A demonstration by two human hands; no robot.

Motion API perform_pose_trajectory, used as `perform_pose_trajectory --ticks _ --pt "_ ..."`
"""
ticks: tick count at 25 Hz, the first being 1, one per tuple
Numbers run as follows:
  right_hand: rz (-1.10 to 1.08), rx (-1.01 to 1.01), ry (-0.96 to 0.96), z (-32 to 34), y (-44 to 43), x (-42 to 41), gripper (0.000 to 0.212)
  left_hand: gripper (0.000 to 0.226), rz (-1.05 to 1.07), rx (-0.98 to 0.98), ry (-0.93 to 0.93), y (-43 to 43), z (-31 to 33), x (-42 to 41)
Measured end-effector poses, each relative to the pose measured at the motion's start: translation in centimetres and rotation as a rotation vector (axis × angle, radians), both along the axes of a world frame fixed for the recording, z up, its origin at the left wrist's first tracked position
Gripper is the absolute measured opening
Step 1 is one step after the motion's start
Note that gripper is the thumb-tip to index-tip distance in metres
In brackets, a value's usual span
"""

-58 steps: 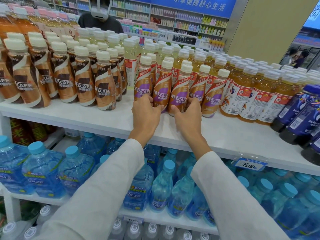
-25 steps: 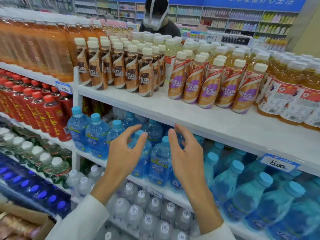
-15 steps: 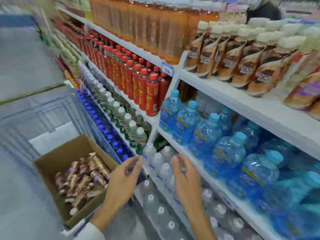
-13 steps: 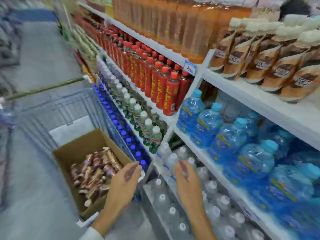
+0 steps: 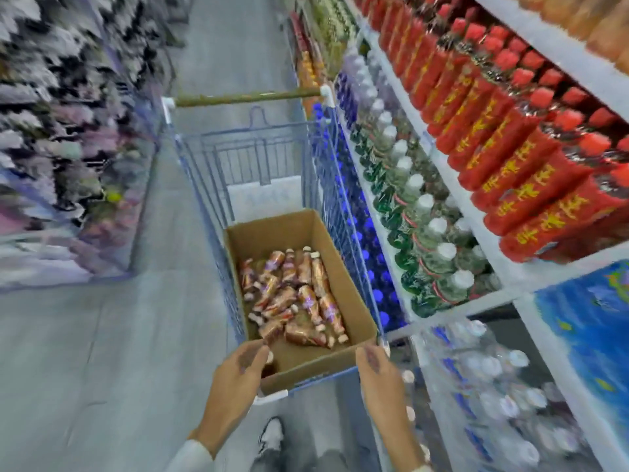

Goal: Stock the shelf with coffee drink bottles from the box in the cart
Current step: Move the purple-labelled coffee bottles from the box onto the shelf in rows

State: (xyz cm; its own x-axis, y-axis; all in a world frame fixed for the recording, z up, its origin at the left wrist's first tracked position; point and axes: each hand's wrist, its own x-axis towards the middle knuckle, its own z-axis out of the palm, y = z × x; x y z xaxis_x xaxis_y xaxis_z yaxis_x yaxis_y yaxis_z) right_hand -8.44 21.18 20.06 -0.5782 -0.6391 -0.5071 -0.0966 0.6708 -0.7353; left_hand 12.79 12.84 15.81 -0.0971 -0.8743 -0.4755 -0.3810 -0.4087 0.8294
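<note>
Our empty left hand and right hand hover over the brown cardboard box; its brown coffee bottles lie flat, mostly lengthwise.

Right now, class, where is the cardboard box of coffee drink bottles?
In the head view, the cardboard box sits at the near end of the blue wire cart, left of the shelves, just beyond both hands.

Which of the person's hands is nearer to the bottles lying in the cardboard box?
Left. The left hand reaches over the box's near rim beside the bottles; the right hand hovers outside its near right corner.
</note>
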Motion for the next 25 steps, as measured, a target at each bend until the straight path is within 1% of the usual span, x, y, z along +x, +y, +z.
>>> perform_pose_trajectory --ticks 3,6,10,13,15,18,19,22,25 --pt "0.056 0.084 -0.052 -2.8 -2.3 -0.2 0.018 0.019 0.049 0.063 -0.049 -1.5 -2.2 0.0" --pt "0.105 0.178 -0.126 -5.0 -4.4 -0.7 0.017 0.019 0.129 0.162 -0.055 -3.8 -4.2 -1.9" --pt "0.162 0.255 -0.165 -7.9 -7.3 -2.7 0.018 0.029 0.132 0.223 -0.141 -8.6 -8.8 -5.8" --pt "0.173 0.296 -0.207 -9.7 -9.1 -4.4 0.015 0.037 0.046 0.280 -0.318 -11.9 -13.8 -7.9" --pt "0.163 0.317 -0.236 -10.7 -10.1 -5.4 0.015 0.037 -0.022 0.334 -0.388 -13.6 -17.3 -8.8" --pt "0.125 0.340 -0.294 -12.9 -11.2 -6.6 0.017 0.035 -0.204 0.378 -0.539 -15.0 -23.2 -9.4" --pt "0.103 0.353 -0.318 -13.6 -11.4 -6.9 0.018 0.040 -0.272 0.391 -0.602 -15.2 -25.0 -9.4" --pt "0.013 0.392 -0.368 -15.7 -11.8 -7.2 0.014 0.064 -0.429 0.447 -0.766 -15.7 -28.9 -9.7" --pt "-0.094 0.412 -0.458 -17.9 -12.5 -7.1 0.011 0.074 -0.494 0.390 -0.908 -16.1 -31.2 -10.1"
